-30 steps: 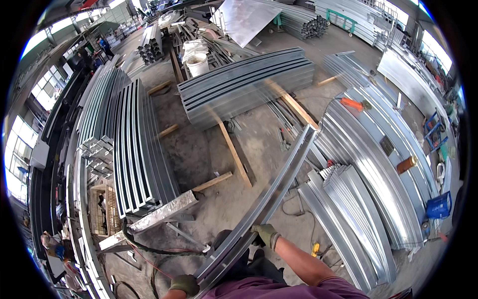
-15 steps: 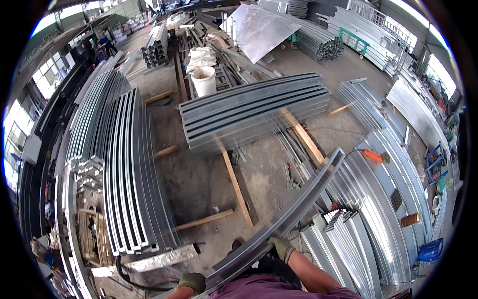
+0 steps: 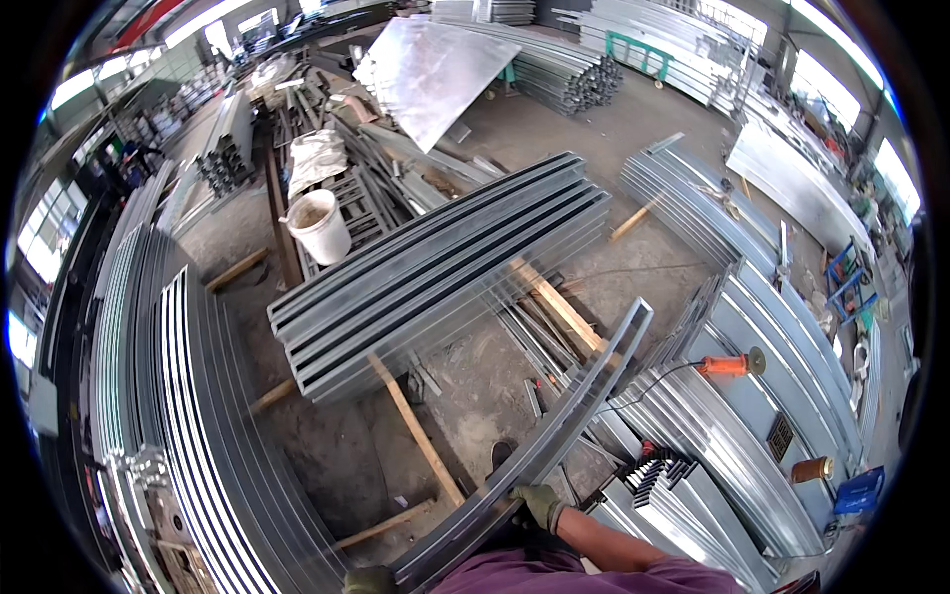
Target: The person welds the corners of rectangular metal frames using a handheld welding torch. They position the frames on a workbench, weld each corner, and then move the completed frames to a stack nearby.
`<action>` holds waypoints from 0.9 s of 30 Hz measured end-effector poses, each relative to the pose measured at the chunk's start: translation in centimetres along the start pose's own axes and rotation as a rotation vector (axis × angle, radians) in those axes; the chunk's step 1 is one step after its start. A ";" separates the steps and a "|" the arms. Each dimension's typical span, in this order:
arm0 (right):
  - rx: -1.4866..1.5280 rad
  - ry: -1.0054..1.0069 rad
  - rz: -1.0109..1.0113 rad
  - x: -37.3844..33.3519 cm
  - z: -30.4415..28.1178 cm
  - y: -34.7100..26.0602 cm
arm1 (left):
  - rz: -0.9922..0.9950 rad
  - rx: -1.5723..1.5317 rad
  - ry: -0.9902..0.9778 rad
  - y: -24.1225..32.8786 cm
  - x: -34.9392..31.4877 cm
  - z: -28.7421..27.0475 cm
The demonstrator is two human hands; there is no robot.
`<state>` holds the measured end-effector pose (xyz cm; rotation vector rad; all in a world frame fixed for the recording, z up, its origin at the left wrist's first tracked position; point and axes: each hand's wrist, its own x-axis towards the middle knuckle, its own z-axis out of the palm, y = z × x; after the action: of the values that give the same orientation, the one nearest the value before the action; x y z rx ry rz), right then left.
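Note:
A long grey metal C-channel (image 3: 554, 428) crosses in front of me, slanting from the lower edge up to the right. My right hand (image 3: 539, 507), in an olive work glove, is closed on its near edge around the middle. Low at the picture's edge, my left hand (image 3: 371, 581), gloved too, is at the channel's near end; its fingers are mostly hidden, but it appears closed on the metal. Beyond the channel, a stack of like channels (image 3: 435, 267) lies across timber bearers (image 3: 421, 433). The shoe (image 3: 502, 453) under me shows just past the channel.
More channel bundles lie to the left (image 3: 203, 396). On the right, metal profiles (image 3: 712, 445) carry an orange angle grinder (image 3: 730, 364) with a trailing cord. A white bucket (image 3: 319, 228) stands behind the stack. Timber (image 3: 559, 302) and loose offcuts lie on the floor.
My view has turned to the right, so the stack and bundles sit farther left. The channel has swung along with my hands, both still at it; its far end appears slightly farther left.

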<state>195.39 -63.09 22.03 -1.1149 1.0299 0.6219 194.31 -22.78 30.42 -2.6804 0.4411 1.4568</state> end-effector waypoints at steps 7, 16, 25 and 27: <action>0.000 0.013 -0.086 4.0 -4.3 -15.9 | 0.073 -0.062 0.142 4.8 6.4 -13.2; 0.015 -0.021 -0.121 12.1 -6.4 -28.7 | 0.038 0.026 0.023 7.5 15.5 -30.3; 0.049 0.103 0.041 18.7 -7.0 -40.4 | 0.171 -0.032 0.096 5.3 30.7 -40.6; 0.090 0.120 -0.085 19.9 -7.0 -43.1 | 0.201 -0.058 0.146 5.8 33.1 -44.7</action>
<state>237.39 -86.41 21.72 -1.1214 1.0964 0.4412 245.97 -43.92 28.11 -2.8727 0.7075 1.3417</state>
